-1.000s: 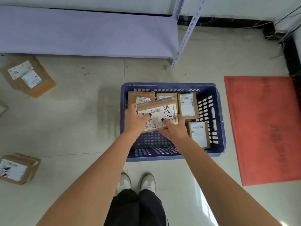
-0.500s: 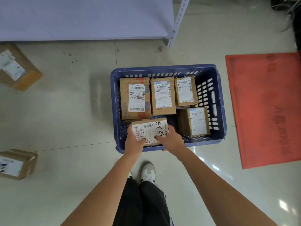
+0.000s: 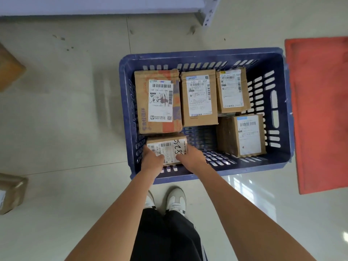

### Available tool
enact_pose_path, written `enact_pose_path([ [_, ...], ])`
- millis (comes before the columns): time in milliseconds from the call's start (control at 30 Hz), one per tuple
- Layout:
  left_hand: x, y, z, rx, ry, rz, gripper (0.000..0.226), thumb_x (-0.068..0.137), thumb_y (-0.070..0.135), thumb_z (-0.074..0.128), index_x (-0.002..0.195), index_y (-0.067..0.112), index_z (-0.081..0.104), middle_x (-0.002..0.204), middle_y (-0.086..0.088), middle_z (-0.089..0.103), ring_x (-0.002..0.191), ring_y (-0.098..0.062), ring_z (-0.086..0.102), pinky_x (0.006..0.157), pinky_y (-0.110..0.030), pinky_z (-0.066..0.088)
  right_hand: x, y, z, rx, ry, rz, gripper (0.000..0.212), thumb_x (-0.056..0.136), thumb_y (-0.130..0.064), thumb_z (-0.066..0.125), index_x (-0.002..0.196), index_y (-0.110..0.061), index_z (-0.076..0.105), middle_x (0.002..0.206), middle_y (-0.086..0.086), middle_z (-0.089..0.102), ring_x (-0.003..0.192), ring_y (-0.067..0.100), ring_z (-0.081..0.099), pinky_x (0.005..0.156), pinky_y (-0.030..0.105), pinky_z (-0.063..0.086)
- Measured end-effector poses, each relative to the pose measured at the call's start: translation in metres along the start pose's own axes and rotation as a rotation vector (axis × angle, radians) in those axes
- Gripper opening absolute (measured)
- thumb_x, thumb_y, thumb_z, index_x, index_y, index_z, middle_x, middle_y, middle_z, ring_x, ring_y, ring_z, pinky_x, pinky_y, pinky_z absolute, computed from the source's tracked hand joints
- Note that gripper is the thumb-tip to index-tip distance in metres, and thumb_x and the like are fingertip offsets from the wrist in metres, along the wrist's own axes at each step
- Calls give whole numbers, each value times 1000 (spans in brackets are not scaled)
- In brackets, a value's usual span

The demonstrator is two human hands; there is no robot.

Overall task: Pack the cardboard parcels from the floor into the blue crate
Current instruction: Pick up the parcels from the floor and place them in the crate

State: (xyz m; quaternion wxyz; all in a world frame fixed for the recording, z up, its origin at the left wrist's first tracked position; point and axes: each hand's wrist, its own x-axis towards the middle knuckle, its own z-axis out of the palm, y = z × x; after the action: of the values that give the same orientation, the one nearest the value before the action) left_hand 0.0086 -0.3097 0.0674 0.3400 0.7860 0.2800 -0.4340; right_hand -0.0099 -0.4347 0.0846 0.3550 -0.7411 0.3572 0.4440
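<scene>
The blue crate (image 3: 203, 53) stands on the floor in front of my feet. Several labelled cardboard parcels lie inside it: a large one (image 3: 158, 100) at the back left, two more (image 3: 198, 97) (image 3: 232, 90) along the back, and one (image 3: 243, 135) at the right. A small parcel (image 3: 168, 146) marked with handwritten digits sits low in the crate's near left corner. My left hand (image 3: 152, 160) grips its left end and my right hand (image 3: 190, 157) grips its right end, thumbs on the label.
Two more cardboard parcels lie on the floor at the left edge, one far (image 3: 9, 68) and one near (image 3: 11, 193). A red mat (image 3: 320, 110) lies right of the crate. A grey shelf leg (image 3: 207, 12) stands behind it.
Both hands have brought the small parcel down from above the crate's middle into its near left corner. The camera has tilted down and closer to the crate.
</scene>
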Motion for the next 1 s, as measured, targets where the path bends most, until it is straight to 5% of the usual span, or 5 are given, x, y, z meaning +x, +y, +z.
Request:
enact_pose_path([
  [167,33,0,7,31,10,-79,61,91,10,46,143,6,15,141,-18,41,123,-34,48,92,-36,48,29,-2,14,-23,-31,-2,49,84,-26,56,129,-10,45,123,12,60,110,29,57,86,36,49],
  [267,34,6,19,74,51,-114,82,91,17,50,145,1,-8,153,-21,15,139,-37,23,113,-43,28,40,-3,20,-8,-38,29,53,83,-24,56,131,-7,42,123,14,58,109,30,56,83,35,49],
  [667,52,-4,38,160,-63,-85,77,96,27,34,142,-4,-19,154,-23,-14,144,-37,-9,117,-41,15,77,-4,43,-13,-3,63,57,86,-30,58,131,-5,37,127,15,55,116,31,53,77,29,40],
  [900,33,3,20,-86,22,-106,80,91,15,48,145,11,-10,145,-18,34,128,-36,42,100,-45,44,51,-10,32,61,-9,64,52,87,-18,54,133,-6,35,126,14,57,112,29,54,73,27,38],
  [1000,8,6,-1,-118,-6,-78,57,91,11,45,142,16,18,135,-12,50,114,-35,55,92,-43,51,19,-22,18,85,13,39,44,86,-16,54,128,-6,42,120,12,60,108,29,56,71,27,38],
])
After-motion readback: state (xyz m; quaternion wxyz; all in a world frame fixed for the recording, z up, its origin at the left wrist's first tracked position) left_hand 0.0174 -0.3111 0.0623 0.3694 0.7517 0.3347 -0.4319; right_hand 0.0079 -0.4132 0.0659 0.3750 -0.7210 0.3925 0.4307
